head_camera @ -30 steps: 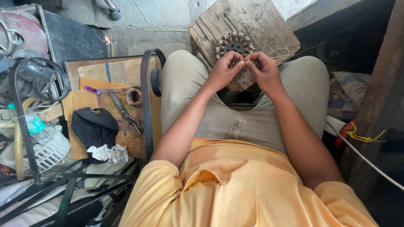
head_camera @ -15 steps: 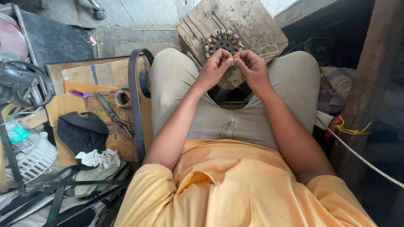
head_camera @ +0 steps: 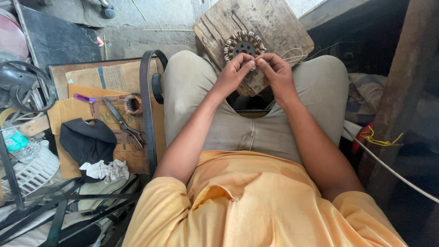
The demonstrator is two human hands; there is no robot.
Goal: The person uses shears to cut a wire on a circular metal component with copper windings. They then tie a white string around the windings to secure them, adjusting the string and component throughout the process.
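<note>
While both hands are meeting over the round wound coil ring (head_camera: 244, 45), sitting on the wooden block (head_camera: 283, 27) btwn the knees, the left hand (head_camera: 235, 71) and right hand (head_camera: 274, 68) are curling nearly shut, fingertips pinching sth thin, prob wire, at the ring's near edge. Probably best keeping the pull short & even, ring lying flat. Fingers are hiding the actual strand; the ring's near rim is covered too

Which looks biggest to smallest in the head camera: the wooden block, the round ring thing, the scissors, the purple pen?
1. Wooden block
2. Scissors, long but thin
3. Round toothed ring, partly hidden behind both hands; close to the scissors, so unsure
4. Purple pen
</note>
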